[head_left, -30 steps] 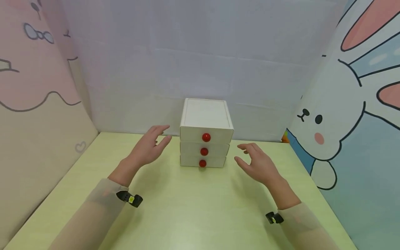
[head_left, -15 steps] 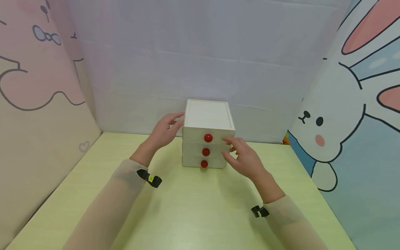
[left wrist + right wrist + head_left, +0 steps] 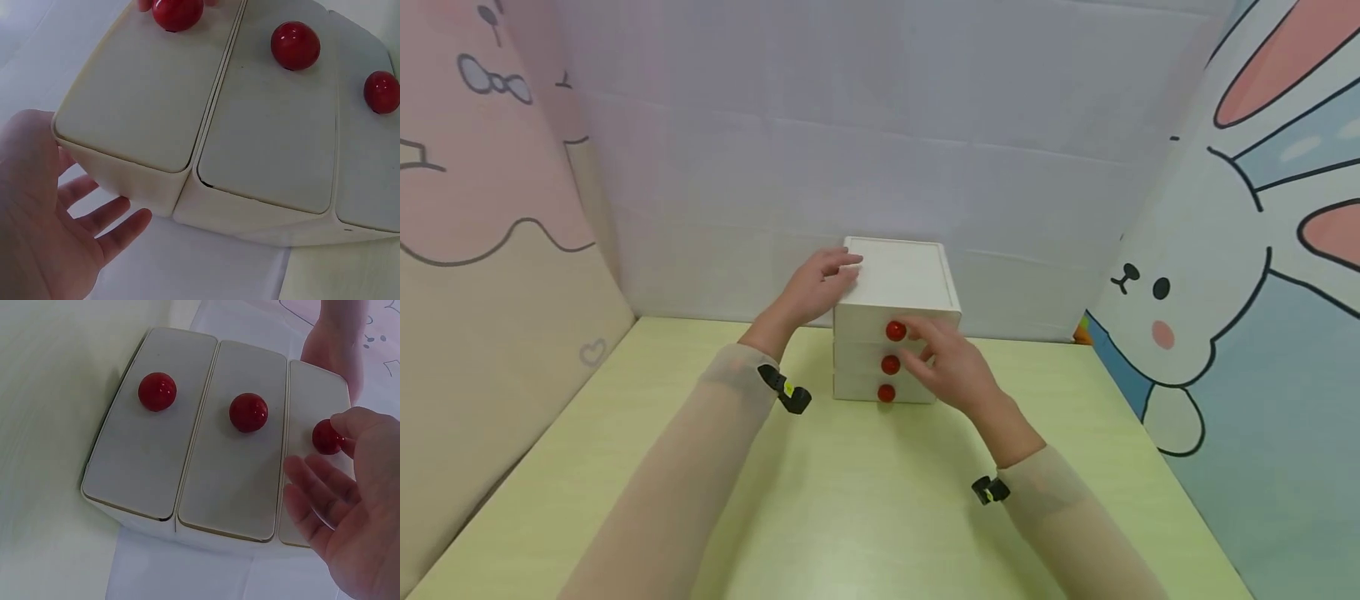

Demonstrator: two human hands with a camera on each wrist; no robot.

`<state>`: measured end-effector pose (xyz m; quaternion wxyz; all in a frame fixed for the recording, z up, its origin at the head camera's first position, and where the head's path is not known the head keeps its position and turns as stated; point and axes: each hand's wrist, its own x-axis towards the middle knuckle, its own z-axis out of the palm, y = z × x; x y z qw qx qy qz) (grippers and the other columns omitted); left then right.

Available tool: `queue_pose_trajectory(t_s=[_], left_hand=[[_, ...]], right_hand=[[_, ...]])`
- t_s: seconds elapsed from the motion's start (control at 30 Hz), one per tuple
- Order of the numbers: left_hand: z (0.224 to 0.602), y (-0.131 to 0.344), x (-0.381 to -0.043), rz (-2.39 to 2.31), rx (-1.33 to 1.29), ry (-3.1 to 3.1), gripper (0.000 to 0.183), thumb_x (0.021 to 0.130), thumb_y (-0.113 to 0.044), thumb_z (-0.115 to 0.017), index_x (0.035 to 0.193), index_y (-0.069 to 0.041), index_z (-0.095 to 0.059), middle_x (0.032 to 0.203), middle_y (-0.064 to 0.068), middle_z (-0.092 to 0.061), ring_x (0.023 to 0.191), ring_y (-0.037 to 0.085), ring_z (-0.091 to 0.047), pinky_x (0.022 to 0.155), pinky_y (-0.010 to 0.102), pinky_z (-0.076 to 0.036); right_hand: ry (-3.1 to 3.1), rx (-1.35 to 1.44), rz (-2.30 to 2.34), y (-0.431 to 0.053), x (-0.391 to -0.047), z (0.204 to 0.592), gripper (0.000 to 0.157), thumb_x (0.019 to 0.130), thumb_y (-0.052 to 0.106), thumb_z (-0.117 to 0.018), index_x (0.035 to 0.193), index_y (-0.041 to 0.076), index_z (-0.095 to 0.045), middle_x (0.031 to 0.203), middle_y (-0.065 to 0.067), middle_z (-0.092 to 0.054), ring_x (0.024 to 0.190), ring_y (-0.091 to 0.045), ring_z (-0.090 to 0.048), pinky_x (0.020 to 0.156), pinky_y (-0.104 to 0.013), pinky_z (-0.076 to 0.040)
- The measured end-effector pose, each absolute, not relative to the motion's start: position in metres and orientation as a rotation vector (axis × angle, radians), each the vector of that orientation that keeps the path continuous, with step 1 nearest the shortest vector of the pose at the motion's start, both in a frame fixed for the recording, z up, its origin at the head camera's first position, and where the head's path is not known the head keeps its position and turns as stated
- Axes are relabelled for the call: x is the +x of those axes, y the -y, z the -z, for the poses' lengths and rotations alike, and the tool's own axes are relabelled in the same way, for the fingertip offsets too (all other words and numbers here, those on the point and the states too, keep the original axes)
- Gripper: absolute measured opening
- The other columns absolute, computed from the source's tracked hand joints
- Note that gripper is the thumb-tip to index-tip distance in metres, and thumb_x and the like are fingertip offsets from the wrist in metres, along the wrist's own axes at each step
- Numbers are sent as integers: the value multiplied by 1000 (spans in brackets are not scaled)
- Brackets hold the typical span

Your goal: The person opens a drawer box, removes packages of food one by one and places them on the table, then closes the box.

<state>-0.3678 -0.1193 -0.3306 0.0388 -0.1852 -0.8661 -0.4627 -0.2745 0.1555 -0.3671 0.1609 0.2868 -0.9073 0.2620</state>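
A white drawer box with three stacked drawers stands near the back of the table. Each drawer front carries a round red knob, the top knob being level with my right hand. That hand's fingers surround the top knob loosely, index and thumb apart; in the right wrist view the thumb overlaps the knob's edge, and contact is uncertain. My left hand is at the box's upper left edge, fingers extended over it. The left wrist view shows its fingers spread beside the box; contact is unclear.
The pale yellow-green table reaches forward to a white sheet close behind the box. Printed panels stand at the left and right, a rabbit drawing on the right one. Each wrist wears a dark strap.
My left hand has moved right and upward to the top left edge of the box. My right hand has moved left, from beside the box to the top knob. All drawers stay closed.
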Motion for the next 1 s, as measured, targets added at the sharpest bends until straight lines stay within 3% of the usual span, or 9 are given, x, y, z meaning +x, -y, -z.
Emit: queue_pose_trajectory(t_s=[0.17,0.27,0.5,0.8,1.0], left_hand=[[334,120,-372,1460,-650,2672,49,114,-36,-51,158,-19,-62,184,-2,-25,172,30,-17,136,65,-21],[338,120,-375,1493,-671,2661,49,115,-35,-48,159,-19,-62,184,-8,-23,174,26,-11,138,63,-16],[339,116,-380,1524,-623,2608,48,114,-32,-45,156,-19,-64,182,-8,-30,173,25,-15,138,61,-16],[342,118,-379,1556,-596,2563,47,114,-29,-45,153,-16,-67,181,-3,-33,172,27,-18,138,62,-17],[343,119,-380,1571,-609,2546,46,114,-30,-45,152,-16,-68,180,-3,-35,172,26,-19,137,63,-18]], right_hand=[[2570,836,-731,-144,-278,367,47,105,21,-72,151,14,-63,133,-11,-73,90,-27,-76,82,-47,-65],[2562,831,-734,-140,-281,367,45,105,19,-73,149,13,-65,130,-11,-75,91,-27,-75,86,-48,-65],[2503,811,-831,-133,-290,369,36,103,15,-77,139,12,-70,119,-10,-79,92,-27,-77,86,-45,-66],[2493,829,-895,-130,-295,369,35,102,13,-78,137,10,-73,114,-10,-80,94,-26,-77,85,-43,-67],[2496,783,-1022,-129,-294,370,36,102,12,-79,137,12,-74,107,-10,-81,85,-25,-76,78,-39,-65]])
